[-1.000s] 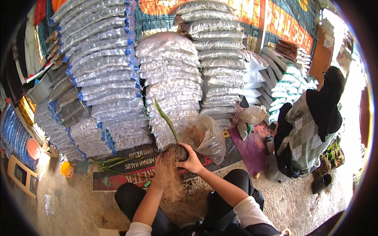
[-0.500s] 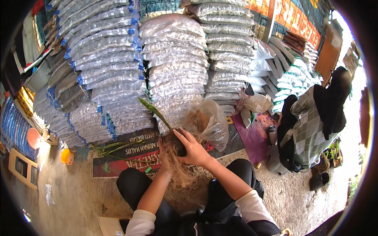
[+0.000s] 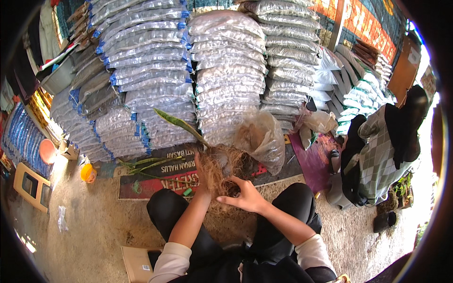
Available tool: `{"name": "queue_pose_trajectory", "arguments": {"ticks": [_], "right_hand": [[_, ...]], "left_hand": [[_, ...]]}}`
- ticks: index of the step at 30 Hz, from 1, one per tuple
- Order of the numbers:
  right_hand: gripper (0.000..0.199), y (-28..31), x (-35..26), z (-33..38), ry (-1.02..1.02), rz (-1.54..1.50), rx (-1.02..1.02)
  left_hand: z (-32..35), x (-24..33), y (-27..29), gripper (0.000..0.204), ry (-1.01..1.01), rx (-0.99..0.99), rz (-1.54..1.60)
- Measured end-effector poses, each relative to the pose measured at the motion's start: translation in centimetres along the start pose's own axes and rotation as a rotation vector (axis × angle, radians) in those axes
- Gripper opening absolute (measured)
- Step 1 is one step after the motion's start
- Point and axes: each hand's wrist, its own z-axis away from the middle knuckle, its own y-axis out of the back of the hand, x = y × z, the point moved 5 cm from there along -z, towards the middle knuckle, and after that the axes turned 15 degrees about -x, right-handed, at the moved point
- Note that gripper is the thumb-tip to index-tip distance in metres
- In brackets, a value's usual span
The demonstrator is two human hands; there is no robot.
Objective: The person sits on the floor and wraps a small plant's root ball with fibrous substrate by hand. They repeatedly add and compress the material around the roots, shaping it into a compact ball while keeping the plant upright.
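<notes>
A plant with a long green leaf (image 3: 181, 126) and a tangled brown root ball (image 3: 222, 172) sits in front of me, above my knees. My left hand (image 3: 202, 177) grips the left side of the root ball, its fingers sunk in the fibres. My right hand (image 3: 244, 195) presses against the lower right of the same roots, fingers spread over them. A clear plastic bag (image 3: 262, 139) of brown fibre stands just behind the roots.
Tall stacks of filled clear sacks (image 3: 155, 70) rise behind. A printed mat (image 3: 160, 177) with loose green leaves (image 3: 141, 165) lies on the ground. Another person (image 3: 377, 151) crouches at the right. An orange cup (image 3: 88, 172) and a beige stool (image 3: 29, 185) sit at left.
The plant has come down and nearer to me, its leaf tipping left. My right hand slid from the top of the root ball to its lower right.
</notes>
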Motion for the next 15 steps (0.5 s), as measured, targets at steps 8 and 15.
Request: {"name": "queue_pose_trajectory", "arguments": {"ticks": [8,15], "right_hand": [[0.022,9.4,-3.8,-4.0,0.278,0.532,0.221],[0.025,12.6,-3.8,-7.1,0.396,0.536,0.431]], "left_hand": [[0.7,-0.3,-0.9,0.058,0.034,-0.020,0.100],[0.6,0.1,1.1,0.055,0.034,0.119,0.031]]}}
